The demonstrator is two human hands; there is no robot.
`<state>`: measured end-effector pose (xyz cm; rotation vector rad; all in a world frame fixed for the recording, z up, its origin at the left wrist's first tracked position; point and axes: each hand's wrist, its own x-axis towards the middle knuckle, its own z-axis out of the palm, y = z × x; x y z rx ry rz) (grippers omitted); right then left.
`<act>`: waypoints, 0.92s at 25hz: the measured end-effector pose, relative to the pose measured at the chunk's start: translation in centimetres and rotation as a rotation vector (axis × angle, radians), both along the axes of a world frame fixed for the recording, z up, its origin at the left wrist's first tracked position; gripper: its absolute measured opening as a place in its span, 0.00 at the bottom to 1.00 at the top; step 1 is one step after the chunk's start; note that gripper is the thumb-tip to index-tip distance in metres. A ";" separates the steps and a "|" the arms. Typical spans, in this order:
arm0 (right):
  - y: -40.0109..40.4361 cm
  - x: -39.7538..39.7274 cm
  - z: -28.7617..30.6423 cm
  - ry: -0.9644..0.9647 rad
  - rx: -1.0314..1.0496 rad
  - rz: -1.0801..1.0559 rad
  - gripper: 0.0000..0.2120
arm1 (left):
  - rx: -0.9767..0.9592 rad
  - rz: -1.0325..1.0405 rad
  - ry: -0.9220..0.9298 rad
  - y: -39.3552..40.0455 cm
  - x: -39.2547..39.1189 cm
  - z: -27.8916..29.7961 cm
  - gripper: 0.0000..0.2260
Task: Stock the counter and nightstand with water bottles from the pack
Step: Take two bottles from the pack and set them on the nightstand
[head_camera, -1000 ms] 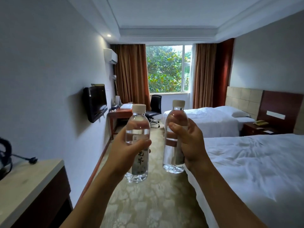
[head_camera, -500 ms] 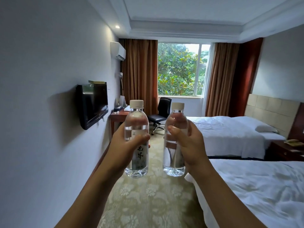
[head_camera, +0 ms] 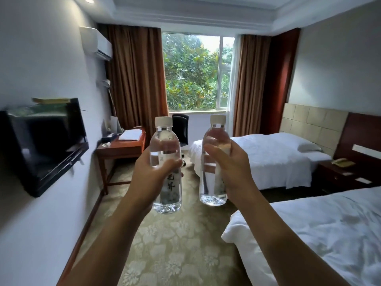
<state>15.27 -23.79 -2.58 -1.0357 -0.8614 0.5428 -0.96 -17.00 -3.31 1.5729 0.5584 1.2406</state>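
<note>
On the left wall hangs a dark television (head_camera: pixel 44 145), and past it a wooden desk (head_camera: pixel 121 148) stands against the same wall, its tabletop carrying a folded white cloth and a few small items. In the middle of the view the person holds two water bottles out in front, side by side and apart from each other. The left hand (head_camera: pixel 151 174) is wrapped round the middle of the left bottle (head_camera: pixel 166 159), the thumb crossing its front; the right hand (head_camera: pixel 231 168) is clamped likewise on the right bottle (head_camera: pixel 214 162). Both bottles stand upright, white caps up, long axes vertical, full of clear water, held above the patterned carpet (head_camera: pixel 175 244).

To the right lie two white beds, the far bed (head_camera: pixel 257 155) and the near bed (head_camera: pixel 319 234), and between their heads, against the right wall, sits the dark nightstand (head_camera: pixel 340 176) with a telephone on it. The nightstand lies ahead and well to the right of both hands, beyond the near bed's corner, so the right hand and its bottle are the nearer pair. Reaching it would probably mean walking on and turning into the gap between the beds, then setting a bottle down base first. The pack is not in view.
</note>
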 end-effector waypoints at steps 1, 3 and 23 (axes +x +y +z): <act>3.1 1.8 -0.3 0.000 0.000 -0.016 0.11 | 0.003 -0.015 0.005 3.2 1.8 -0.5 0.08; 8.9 5.2 -1.0 -0.004 0.002 -0.038 0.05 | -0.008 -0.011 0.012 9.4 5.2 -1.4 0.09; 64.1 40.5 -3.1 -0.165 -0.025 -0.240 0.13 | -0.033 -0.253 -0.052 68.5 43.2 -2.4 0.10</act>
